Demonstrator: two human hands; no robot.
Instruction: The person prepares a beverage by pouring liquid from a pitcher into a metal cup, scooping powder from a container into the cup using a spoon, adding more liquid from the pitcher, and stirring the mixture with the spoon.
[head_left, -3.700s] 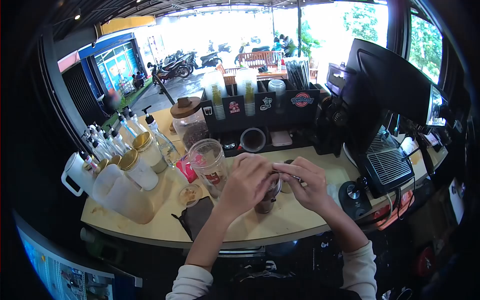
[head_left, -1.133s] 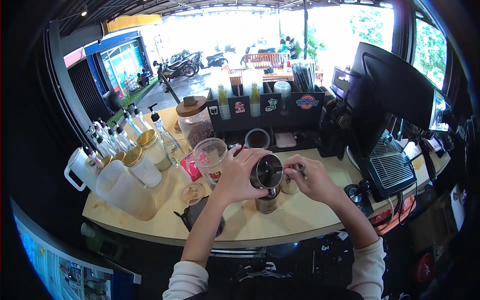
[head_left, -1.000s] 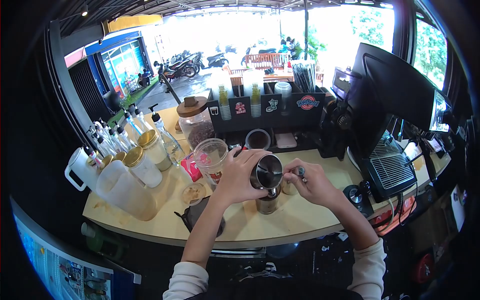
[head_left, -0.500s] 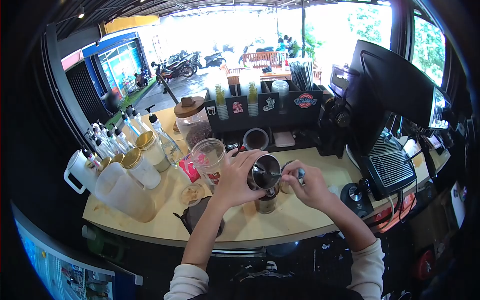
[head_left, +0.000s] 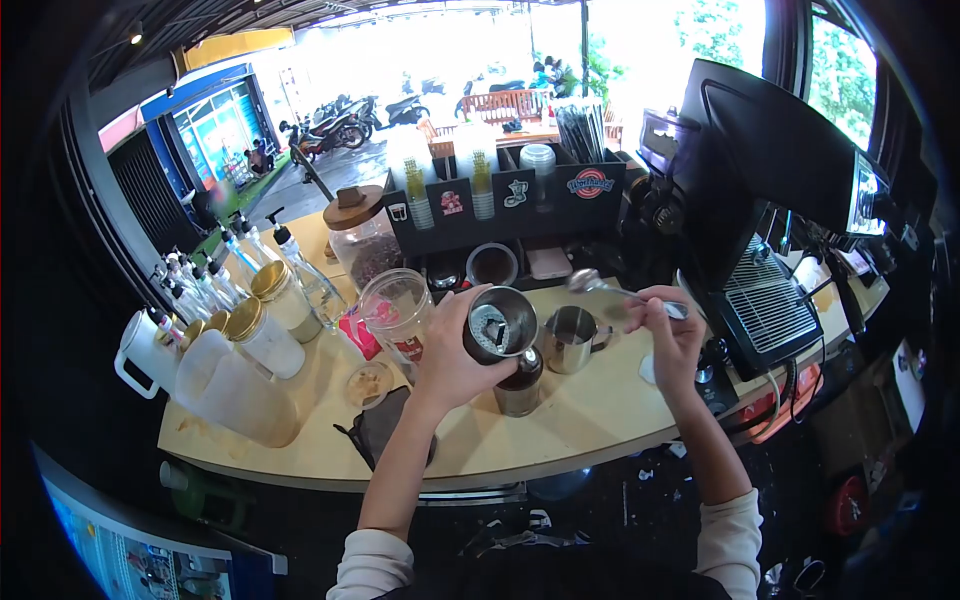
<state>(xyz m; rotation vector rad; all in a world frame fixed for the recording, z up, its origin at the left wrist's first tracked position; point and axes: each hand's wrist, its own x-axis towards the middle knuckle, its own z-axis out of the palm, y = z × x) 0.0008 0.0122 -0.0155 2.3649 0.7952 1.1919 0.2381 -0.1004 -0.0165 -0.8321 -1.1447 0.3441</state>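
Observation:
My left hand (head_left: 450, 350) is wrapped round a metal cup (head_left: 500, 345), tilted so its open mouth faces me; something pale lies inside. My right hand (head_left: 668, 325) grips a spoon (head_left: 588, 283), its bowl pointing left above a metal pitcher (head_left: 568, 350) on the counter. Just below the cup stands a dark-topped container (head_left: 518, 393), partly hidden by the cup and hand. Left of my left hand is a clear plastic tub (head_left: 392, 292). A dark cloth-like item (head_left: 402, 432) lies under my left forearm.
Lidded jars (head_left: 268, 345), a translucent pitcher (head_left: 230, 395) and several pump bottles (head_left: 310, 275) crowd the counter's left. Behind, a black organizer (head_left: 510, 215) holds plastic cups and straws. An espresso machine (head_left: 765, 310) stands at right. A small round lid (head_left: 370, 383) lies on the counter.
My right hand has lifted the spoon out of the metal cup and moved it up and right. The cup has shifted slightly left and up in the view, uncovering the metal pitcher.

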